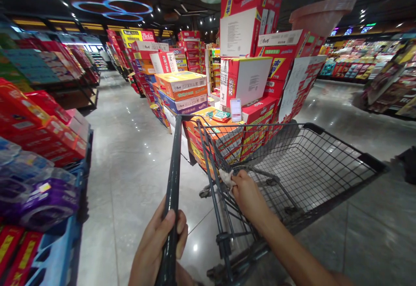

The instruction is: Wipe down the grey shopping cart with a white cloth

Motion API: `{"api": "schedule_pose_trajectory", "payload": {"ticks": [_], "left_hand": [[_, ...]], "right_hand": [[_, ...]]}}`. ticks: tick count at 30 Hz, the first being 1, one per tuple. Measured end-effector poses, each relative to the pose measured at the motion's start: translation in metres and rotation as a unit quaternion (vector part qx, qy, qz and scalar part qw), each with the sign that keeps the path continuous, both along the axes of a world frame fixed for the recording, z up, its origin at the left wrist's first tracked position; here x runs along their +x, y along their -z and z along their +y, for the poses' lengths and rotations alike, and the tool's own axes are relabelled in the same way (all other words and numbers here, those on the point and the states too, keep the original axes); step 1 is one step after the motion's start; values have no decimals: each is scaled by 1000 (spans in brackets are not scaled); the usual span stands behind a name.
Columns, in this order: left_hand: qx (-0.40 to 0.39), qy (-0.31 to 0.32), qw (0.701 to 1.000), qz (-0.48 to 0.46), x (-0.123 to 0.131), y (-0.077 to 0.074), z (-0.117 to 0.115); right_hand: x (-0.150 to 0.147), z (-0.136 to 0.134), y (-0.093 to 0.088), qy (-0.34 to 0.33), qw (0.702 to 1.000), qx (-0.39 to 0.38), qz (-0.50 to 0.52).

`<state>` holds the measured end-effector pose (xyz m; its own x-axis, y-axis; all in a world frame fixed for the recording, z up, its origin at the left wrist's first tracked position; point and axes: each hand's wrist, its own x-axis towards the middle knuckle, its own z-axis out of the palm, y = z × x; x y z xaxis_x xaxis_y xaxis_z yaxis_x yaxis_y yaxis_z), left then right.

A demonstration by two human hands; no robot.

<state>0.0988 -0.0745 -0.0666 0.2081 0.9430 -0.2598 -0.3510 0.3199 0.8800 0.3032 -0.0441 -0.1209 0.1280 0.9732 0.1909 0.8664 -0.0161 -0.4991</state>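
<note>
My left hand [159, 245] is wrapped round the dark handle bar [173, 164] of a wire shopping cart [308, 164]. My right hand [248, 195] reaches inside the cart's basket and pinches a small white crumpled cloth [226, 177] against the wire side near the handle end. The cart's basket holds nothing else that I can see.
A tall stack of red, orange and white cartons [253, 60] stands just beyond the cart. Shelves of red boxes and purple packs [39, 156] line the left above a blue crate [55, 251]. A grey polished aisle [130, 138] runs ahead. More shelves [390, 78] stand at right.
</note>
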Motion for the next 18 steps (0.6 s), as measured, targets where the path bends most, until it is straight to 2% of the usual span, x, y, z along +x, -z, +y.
{"api": "schedule_pose_trajectory", "payload": {"ticks": [4, 9, 12, 15, 18], "left_hand": [[-2, -9, 1000, -1, 2, -2, -3], [-11, -34, 999, 0, 7, 2, -5], [-15, -48, 999, 13, 8, 6, -8], [-60, -56, 996, 23, 9, 11, -14], [-81, -80, 993, 18, 14, 18, -26]], "right_hand": [[2, -1, 0, 14, 999, 37, 25], [14, -3, 1, 44, 984, 156, 78], [20, -2, 4, 38, 990, 120, 70], [21, -3, 7, -38, 996, 46, 68], [23, -5, 9, -83, 994, 36, 66]]}}
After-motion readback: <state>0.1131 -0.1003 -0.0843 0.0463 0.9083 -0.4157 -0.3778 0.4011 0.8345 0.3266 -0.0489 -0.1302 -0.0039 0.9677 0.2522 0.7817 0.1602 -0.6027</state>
